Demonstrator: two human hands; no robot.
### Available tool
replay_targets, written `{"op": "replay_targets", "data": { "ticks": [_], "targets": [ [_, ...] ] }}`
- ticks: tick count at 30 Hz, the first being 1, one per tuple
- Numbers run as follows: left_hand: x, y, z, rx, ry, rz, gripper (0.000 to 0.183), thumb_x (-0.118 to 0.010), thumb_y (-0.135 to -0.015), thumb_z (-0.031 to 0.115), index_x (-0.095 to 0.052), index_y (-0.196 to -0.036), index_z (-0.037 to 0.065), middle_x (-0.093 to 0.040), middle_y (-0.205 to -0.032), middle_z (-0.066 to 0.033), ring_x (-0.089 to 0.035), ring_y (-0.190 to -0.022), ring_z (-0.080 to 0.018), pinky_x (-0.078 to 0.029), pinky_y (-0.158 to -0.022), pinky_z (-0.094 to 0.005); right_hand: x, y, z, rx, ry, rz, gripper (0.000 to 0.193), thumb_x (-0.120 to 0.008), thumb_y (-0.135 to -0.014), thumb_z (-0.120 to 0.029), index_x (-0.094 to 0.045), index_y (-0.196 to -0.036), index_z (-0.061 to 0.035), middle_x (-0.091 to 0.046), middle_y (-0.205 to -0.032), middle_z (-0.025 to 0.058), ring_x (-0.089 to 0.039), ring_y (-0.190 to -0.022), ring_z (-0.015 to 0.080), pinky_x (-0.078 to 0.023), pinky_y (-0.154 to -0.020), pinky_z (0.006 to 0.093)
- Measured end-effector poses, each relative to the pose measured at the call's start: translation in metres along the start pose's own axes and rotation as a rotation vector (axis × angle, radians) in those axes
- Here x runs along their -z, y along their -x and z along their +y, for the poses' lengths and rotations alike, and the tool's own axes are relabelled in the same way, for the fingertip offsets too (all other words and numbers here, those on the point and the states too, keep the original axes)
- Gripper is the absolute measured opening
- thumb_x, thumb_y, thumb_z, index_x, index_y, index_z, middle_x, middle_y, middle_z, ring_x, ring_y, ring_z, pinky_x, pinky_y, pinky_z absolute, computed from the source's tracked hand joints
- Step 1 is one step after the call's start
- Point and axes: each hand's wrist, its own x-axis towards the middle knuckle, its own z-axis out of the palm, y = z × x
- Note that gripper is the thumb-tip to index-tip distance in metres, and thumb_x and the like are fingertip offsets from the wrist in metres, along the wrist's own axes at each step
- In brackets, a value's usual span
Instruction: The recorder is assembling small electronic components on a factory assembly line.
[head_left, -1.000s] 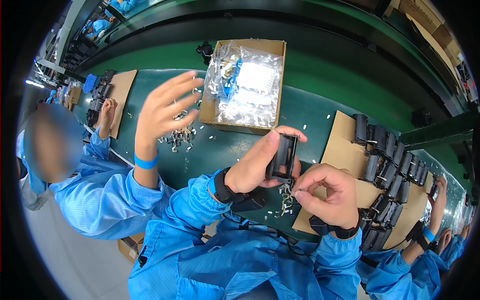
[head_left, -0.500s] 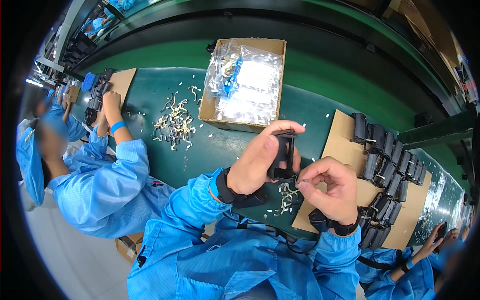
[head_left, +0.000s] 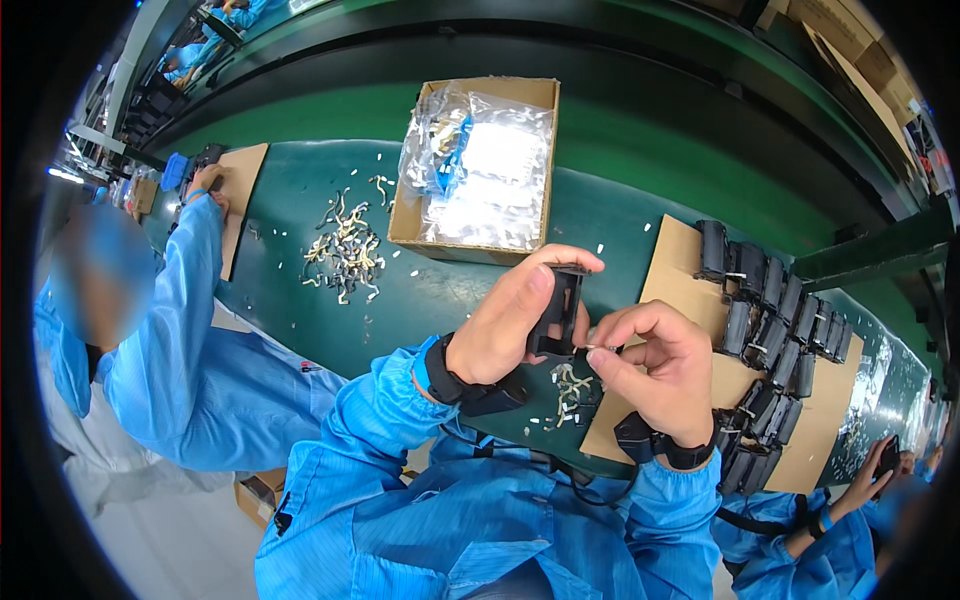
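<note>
Upright in my left hand (head_left: 500,330) is a black plastic housing (head_left: 557,318) with an open, frame-like middle; my thumb and fingers close round its sides. My right hand (head_left: 655,372) is pinched beside the housing's lower end. Between thumb and forefinger it holds a small connector cable (head_left: 603,348), of which only a short pale piece shows. Whether the cable touches the housing I cannot tell. Just below both hands, a small heap of cream and dark connector cables (head_left: 570,392) lies on the green tabletop (head_left: 400,320).
Beyond my hands stands a cardboard box (head_left: 470,250) of clear bags. Left of it spreads a larger cable pile (head_left: 345,250). At right, several black housings (head_left: 768,315) rest on cardboard sheets (head_left: 665,265). A co-worker in blue (head_left: 200,380) reaches across at the left.
My right hand has shifted slightly, and a pale piece of cable now shows at its fingertips. The co-worker at left has leaned in and stretched an arm farther away.
</note>
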Motion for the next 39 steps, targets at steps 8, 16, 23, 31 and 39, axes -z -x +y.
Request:
{"op": "replay_targets", "data": {
  "ticks": [8, 16, 23, 31, 39],
  "targets": [
    [-0.001, -0.002, -0.004, 0.028, 0.038, 0.047, 0.086, -0.026, -0.103, 0.077, -0.046, -0.147, 0.005, -0.069, -0.083, -0.007, -0.052, -0.058, -0.0043, -0.035, -0.047, -0.0196, 0.008, 0.002, 0.005, -0.051, 0.116, -0.08, 0.012, -0.076, -0.087, 0.006, -0.066, -0.093, 0.0023, -0.068, -0.087, 0.0038, -0.066, -0.079, 0.0066, -0.058, -0.061, 0.0213],
    [0.0, -0.002, -0.005, 0.017, -0.073, 0.021, 0.078, -0.036, -0.107, 0.067, -0.045, -0.147, 0.001, -0.067, -0.083, -0.0037, -0.053, -0.068, -0.0038, -0.038, -0.058, -0.0202, 0.004, 0.0, -0.001, -0.078, 0.146, -0.093, 0.013, -0.076, -0.088, 0.005, -0.066, -0.096, 0.0016, -0.067, -0.085, 0.0024, -0.063, -0.078, 0.0057, -0.057, -0.061, 0.021],
    [-0.003, -0.003, -0.001, 0.102, -0.172, 0.018, 0.072, -0.037, -0.108, 0.064, -0.051, -0.143, 0.002, -0.063, -0.083, 0.0007, -0.051, -0.068, -0.0033, -0.037, -0.057, -0.0204, 0.009, 0.0, 0.007, -0.257, 0.166, -0.112, 0.017, -0.08, -0.086, 0.004, -0.069, -0.098, 0.0006, -0.066, -0.086, 0.0012, -0.062, -0.077, 0.0061, -0.054, -0.062, 0.0213],
    [0.0, -0.004, 0.005, 0.246, -0.102, -0.06, 0.072, -0.027, -0.109, 0.066, -0.054, -0.142, 0.008, -0.06, -0.08, 0.0018, -0.046, -0.057, -0.0021, -0.033, -0.047, -0.0193, 0.009, -0.003, 0.012, -0.093, 0.241, -0.18, 0.028, -0.084, -0.081, 0.006, -0.074, -0.106, 0.0003, -0.067, -0.096, 0.0028, -0.062, -0.078, 0.0065, -0.052, -0.06, 0.0218],
    [0.002, -0.001, -0.004, 0.241, 0.087, -0.06, 0.098, -0.02, -0.097, 0.084, -0.021, -0.163, 0.011, -0.062, -0.109, -0.0106, -0.057, -0.071, -0.011, -0.044, -0.053, -0.0235, 0.006, -0.002, 0.012, -0.044, 0.232, -0.106, 0.031, -0.081, -0.084, 0.007, -0.074, -0.113, 0.0009, -0.066, -0.093, 0.0028, -0.062, -0.078, 0.0063, -0.051, -0.059, 0.0202]
  ]
}}
